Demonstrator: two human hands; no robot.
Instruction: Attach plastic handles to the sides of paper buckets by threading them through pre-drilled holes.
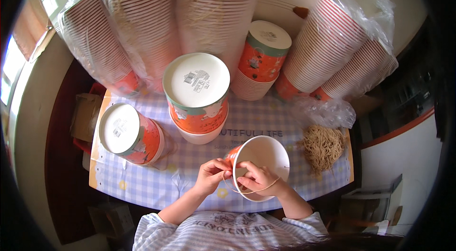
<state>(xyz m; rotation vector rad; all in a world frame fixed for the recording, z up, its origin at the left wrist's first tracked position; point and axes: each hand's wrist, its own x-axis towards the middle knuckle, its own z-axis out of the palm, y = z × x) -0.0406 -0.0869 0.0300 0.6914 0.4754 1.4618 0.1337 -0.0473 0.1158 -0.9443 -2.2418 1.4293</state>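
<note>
A white-lined paper bucket (269,151) with an orange outside lies tilted at the table's front edge, its mouth toward me. My left hand (213,175) is outside its left wall, thumb and fingertips pinched on a thin tan cord. The cord (247,192) hangs in a loop from there, across the bucket's mouth to my right wrist. My right hand (256,178) reaches into the mouth, fingers curled against the inner left wall, opposite my left fingertips. What its fingertips hold is hidden.
A pile of tan cords (324,149) lies at the right. Upside-down orange buckets stand left (121,127), centre (197,80) and back (268,37). Tall plastic-wrapped bucket stacks (213,18) line the back, with another wrapped stack (327,37) at back right. A checked cloth (190,179) covers the table.
</note>
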